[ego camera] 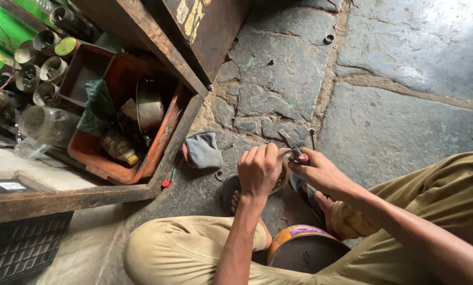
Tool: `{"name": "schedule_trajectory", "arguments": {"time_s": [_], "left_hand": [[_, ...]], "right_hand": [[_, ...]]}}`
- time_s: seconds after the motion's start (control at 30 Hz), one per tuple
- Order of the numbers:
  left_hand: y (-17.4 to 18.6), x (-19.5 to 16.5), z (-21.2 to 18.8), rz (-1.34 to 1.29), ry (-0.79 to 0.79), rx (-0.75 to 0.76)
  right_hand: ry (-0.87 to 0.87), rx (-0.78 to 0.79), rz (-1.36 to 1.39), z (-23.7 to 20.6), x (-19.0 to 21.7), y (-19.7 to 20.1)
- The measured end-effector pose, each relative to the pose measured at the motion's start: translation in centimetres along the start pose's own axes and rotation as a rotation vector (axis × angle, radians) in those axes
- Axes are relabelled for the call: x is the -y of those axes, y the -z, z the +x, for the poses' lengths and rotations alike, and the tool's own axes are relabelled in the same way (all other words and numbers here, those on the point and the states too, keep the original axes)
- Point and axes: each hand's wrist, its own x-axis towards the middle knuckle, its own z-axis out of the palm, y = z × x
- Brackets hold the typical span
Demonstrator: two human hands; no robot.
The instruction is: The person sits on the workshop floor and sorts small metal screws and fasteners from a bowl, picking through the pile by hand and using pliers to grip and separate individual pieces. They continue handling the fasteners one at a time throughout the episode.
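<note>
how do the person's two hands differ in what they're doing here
The left hand is curled into a loose fist, knuckles up, pinching something too small to make out; the right hand grips pliers with red handles. The left hand comes in from below, the right hand from the right side. Both meet over the stone floor, above the sandalled feet.

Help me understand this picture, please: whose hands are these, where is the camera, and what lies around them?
The single view comes from a camera worn on a person's head, looking down as they squat on a stone floor. The left hand is closed around a small part I cannot make out. The right hand grips pliers with red handles, their tips pointing up beside the left fingers. To the left stands an orange tray of odds and ends, with a grey cloth beside it and open tins behind. Small metal rings lie scattered on the stones.
</note>
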Motion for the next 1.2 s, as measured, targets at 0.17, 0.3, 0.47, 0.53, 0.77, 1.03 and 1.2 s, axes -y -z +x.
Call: {"name": "schedule_trajectory", "arguments": {"time_s": [0.17,0.3,0.47,0.53,0.77,1.03,1.2], "left_hand": [[-0.4,-0.2,-0.2,-0.019,0.029,-0.016],[-0.4,-0.2,-0.1,-0.026,0.081,-0.012],[-0.4,0.0,0.1,-0.07,0.077,-0.012],[-0.5,0.0,0.2,-0.078,0.065,-0.032],[-0.3,-0.5,0.2,-0.013,0.042,-0.006],[1.1,0.5,0.9,-0.023,0.02,-0.029],[0.2,-0.1,1.4,-0.023,-0.029,-0.038]], "right_hand": [[-0.146,0.005,0.199,0.1,-0.3,-0.4],[-0.173,-0.075,0.42,1.1,-0.9,0.7],[0.086,-0.135,0.315,1.3,-0.3,2.6],[-0.089,-0.101,0.173,1.4,0.5,3.4],[-0.244,-0.12,0.697,7.5,-1.2,3.6],[-0.034,-0.288,0.914,8.4,-10.5,0.4],[-0.068,-0.33,1.378,7.7,-10.4,0.1]]}}
